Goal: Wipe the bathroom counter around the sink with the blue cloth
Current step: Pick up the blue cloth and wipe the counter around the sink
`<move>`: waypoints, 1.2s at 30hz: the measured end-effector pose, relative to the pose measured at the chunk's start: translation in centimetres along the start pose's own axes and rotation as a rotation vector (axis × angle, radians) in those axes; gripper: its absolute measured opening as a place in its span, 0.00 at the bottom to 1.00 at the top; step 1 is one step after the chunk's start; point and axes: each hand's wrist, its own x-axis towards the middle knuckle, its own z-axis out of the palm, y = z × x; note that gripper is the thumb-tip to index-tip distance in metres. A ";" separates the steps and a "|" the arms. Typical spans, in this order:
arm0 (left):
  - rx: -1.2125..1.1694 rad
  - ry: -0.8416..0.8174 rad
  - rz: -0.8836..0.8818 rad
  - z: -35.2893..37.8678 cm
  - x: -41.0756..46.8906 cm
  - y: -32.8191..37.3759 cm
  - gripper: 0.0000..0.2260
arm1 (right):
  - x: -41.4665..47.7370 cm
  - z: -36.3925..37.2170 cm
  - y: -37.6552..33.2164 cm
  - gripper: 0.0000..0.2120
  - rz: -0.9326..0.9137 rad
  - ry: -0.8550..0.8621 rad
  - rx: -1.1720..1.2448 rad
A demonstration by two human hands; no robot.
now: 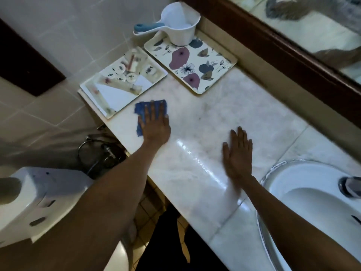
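Note:
The blue cloth point(141, 111) lies flat on the white marble counter point(230, 114), near its left end. My left hand point(155, 124) presses down on the cloth with fingers spread, covering most of it. My right hand point(237, 153) rests flat and empty on the counter, fingers apart, just left of the white sink point(304, 194). A wet shiny streak shows on the counter between my two hands.
A flowered tray point(211, 63) holds a white scoop with a blue handle point(175, 24) at the back. A second tray point(125, 85) with small toiletries overhangs the counter's left end. The tap point(349, 187) is at the right edge, a mirror behind, a toilet tank lower left.

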 end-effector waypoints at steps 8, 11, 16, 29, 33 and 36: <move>0.059 -0.150 0.908 4.7 -10.9 3.0 0.23 | 2.9 -2.6 1.5 0.14 0.034 0.248 0.207; 0.145 -0.114 1.028 2.4 -5.5 -1.5 0.23 | 4.3 -3.0 2.4 0.15 0.110 0.288 0.201; 0.107 0.079 0.351 -0.1 3.5 0.2 0.23 | 5.0 -2.4 4.2 0.21 0.290 0.182 0.107; 0.079 -0.125 0.973 6.2 -5.7 7.3 0.24 | 4.2 -0.6 5.5 0.25 0.349 0.220 0.025; 0.117 -0.137 0.953 6.3 -2.2 10.6 0.24 | 4.1 -0.6 5.4 0.25 0.361 0.237 0.042; 0.114 -0.166 0.895 6.9 0.7 15.1 0.23 | 4.2 -0.7 5.5 0.25 0.358 0.243 0.053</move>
